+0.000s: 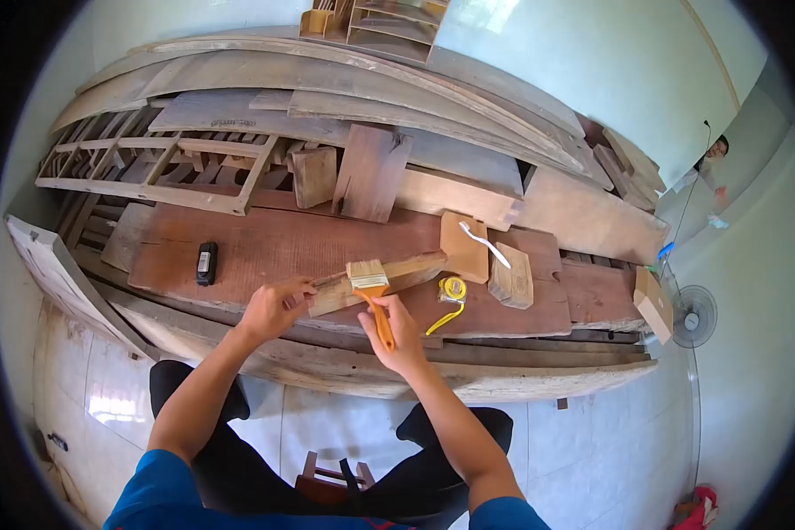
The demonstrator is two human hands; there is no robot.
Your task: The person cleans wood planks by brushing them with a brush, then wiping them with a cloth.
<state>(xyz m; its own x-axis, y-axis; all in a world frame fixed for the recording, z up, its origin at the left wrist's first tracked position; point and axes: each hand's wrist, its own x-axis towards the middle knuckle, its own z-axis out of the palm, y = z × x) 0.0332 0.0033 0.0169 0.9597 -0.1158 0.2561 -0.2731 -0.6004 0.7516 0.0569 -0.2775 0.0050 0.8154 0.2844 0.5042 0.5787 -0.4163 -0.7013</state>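
Head view: I look down over my own arms at a bench (265, 247) made of stacked reddish planks.
Wooden strip: the pale wooden strip (402, 269) lies flat on the bench straight ahead of me, running from lower left up to the right.
Left hand: my left hand (274, 309) is at the strip's left end, fingers curled and pinching that end against the bench.
Right hand: my right hand (399, 336) is just below the strip, closed in a fist around the orange handle.
Paintbrush: the paintbrush (371, 284) stands up from my fist, its pale bristle head resting on the top of the strip near the middle.
Yellow cord: a yellow cord (451, 292) lies just right of the strip, close to my right hand.
Square board: a light square board (464, 247) touches the strip's right end, with a white curved piece (484, 243) lying across it.
Wedge block: a wedge block (512, 278) sits further right of the strip, beyond the cord.
Black device: a small black device (206, 263) lies well to the left of the strip.
Slatted frame: a slatted frame (150, 168) lies beyond the strip, up and to the left.
Fan: a floor fan (693, 316) stands far right of the strip, off the bench.
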